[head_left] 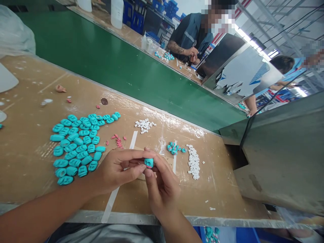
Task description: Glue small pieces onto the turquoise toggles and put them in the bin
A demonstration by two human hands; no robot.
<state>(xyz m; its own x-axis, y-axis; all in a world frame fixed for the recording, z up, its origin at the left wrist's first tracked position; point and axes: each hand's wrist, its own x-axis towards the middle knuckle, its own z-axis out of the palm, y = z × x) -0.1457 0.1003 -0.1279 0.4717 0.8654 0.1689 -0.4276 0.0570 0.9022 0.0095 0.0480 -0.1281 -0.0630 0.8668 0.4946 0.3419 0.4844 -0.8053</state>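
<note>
— 2 hands, what is held?
— 1 teal piece (149, 163) is pinched between the closed fingertips of the left hand (118, 170) and right hand (162, 187).
— What is seen nearby?
— Teal pieces (78, 145) are spread just left of the left hand; white beads (193, 162) are laid right of the right hand.

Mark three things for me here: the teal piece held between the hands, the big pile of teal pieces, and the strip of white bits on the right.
teal piece (149, 163), head view, on its front face between the fingertips.
pile of teal pieces (77, 146), head view, on a piece near the pile's middle.
strip of white bits (193, 162), head view, midway along the strip.
</note>
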